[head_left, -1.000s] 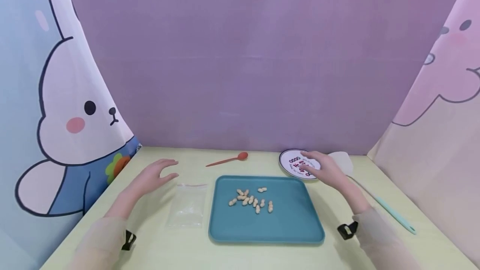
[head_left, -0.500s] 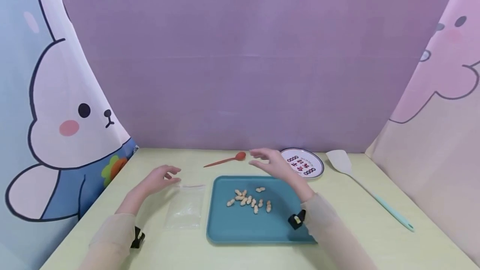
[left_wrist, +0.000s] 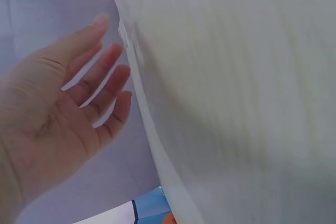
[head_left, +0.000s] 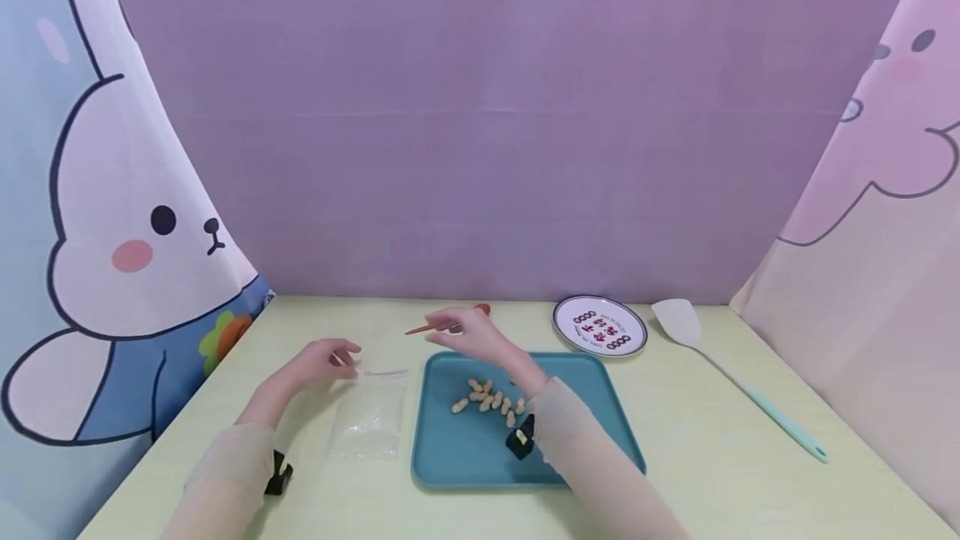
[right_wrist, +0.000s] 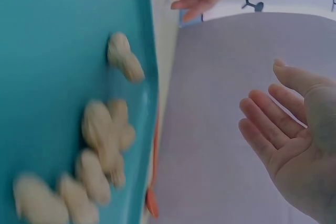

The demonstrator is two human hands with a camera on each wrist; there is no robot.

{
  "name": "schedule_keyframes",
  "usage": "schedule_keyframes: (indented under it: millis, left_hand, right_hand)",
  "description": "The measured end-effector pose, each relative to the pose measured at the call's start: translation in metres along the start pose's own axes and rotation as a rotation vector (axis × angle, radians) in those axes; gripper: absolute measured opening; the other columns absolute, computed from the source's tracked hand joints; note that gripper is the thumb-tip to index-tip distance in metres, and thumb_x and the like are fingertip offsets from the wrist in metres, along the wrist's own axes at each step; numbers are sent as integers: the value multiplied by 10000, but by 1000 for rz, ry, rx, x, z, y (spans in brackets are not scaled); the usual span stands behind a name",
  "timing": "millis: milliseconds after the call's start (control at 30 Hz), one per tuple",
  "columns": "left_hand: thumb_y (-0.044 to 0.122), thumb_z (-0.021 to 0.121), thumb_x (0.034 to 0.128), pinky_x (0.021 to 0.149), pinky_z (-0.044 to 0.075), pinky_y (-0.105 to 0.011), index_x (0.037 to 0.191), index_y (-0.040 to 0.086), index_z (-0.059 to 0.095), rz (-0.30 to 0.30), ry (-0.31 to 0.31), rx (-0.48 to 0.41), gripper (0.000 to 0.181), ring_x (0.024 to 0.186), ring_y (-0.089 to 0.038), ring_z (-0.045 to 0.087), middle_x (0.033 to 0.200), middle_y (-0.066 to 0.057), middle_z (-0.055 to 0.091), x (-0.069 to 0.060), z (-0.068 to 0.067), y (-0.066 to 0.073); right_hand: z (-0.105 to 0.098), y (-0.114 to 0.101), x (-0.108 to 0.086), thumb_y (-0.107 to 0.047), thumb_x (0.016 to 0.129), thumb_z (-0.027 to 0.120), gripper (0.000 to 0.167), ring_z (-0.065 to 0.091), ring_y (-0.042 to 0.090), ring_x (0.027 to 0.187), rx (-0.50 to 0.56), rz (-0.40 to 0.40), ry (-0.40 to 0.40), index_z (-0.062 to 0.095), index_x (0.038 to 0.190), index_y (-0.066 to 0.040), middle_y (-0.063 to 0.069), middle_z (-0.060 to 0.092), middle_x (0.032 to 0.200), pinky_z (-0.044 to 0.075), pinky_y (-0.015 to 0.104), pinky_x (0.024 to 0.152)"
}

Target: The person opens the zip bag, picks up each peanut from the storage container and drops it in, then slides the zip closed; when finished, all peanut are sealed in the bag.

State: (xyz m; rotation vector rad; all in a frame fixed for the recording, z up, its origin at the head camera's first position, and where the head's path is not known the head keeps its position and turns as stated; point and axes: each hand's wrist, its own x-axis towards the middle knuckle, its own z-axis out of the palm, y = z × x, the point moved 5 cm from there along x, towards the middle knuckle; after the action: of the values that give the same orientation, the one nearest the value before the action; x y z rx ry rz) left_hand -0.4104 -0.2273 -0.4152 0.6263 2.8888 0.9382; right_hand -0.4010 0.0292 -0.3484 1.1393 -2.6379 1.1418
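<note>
Hovering near one slender orange spoon (head_left: pixel 484 308) on the pale table (head_left: pixel 690 457), the right hand (head_left: pixel 477 335) spreads its thumb apart from loosely extended fingers. The left hand (head_left: pixel 318 362), fingers slack and slightly parted, is beside the far edge of one clear, flat, rectangular plastic bag (head_left: pixel 367 419); whether they touch, I cannot tell. One smooth blue-green tray (head_left: pixel 461 461) with rounded corners holds at least nine knobbly peanuts (head_left: pixel 486 402), the right sleeve (head_left: pixel 592 457) hiding part of it. Toward the right lie one round printed plate (head_left: pixel 600 326) and one long-handled spatula (head_left: pixel 765 406).
</note>
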Motion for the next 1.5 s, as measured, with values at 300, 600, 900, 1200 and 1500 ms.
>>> schedule_keyframes:
  millis: [300, 600, 900, 1200, 1500]
  left_hand:
    - [51, 724, 772, 737, 496, -339, 1028, -63, 635, 0, -38, 9, 294, 811, -197, 588, 877, -103, 648, 0, 2, 1]
    - [13, 673, 800, 669, 416, -285, 832, 15, 656, -21, -72, -2, 37, 713, -128, 487, 759, -14, 602, -5, 6, 10]
    - [95, 624, 877, 741, 467, -323, 856, 41, 635, 77, -3, -21, 60, 798, -136, 562, 836, -18, 641, 1, 2, 28]
    - [99, 602, 906, 691, 459, -281, 884, 100, 654, 135, 89, 28, 56, 788, -120, 547, 863, 5, 639, 5, -11, 44]
    - [102, 632, 885, 677, 447, -272, 842, 102, 653, 347, 234, 65, 48, 764, -119, 523, 821, 1, 576, 2, -16, 65]
  right_hand:
    - [40, -3, 15, -233, 901, 635, 409, 601, 202, 1097, -43, 47, -126, 578, 1269, -63, 91, 622, 1237, 480, 264, 941]
    - [69, 0, 18, -242, 905, 630, 415, 586, 167, 1128, -88, 59, -211, 574, 1276, -64, 69, 616, 1252, 467, 213, 939]
    - [72, 7, 20, -215, 930, 592, 291, 618, 53, 886, -63, 126, -156, 654, 1183, -83, 8, 692, 1087, 495, 154, 728]
    - [63, 5, 18, -253, 937, 577, 217, 564, 29, 679, 52, 160, -104, 722, 1029, -120, -15, 706, 849, 447, 171, 579]
    - [54, 0, 17, -216, 919, 607, 187, 534, 18, 667, 31, 127, -76, 728, 1018, -113, -35, 691, 831, 447, 158, 593]
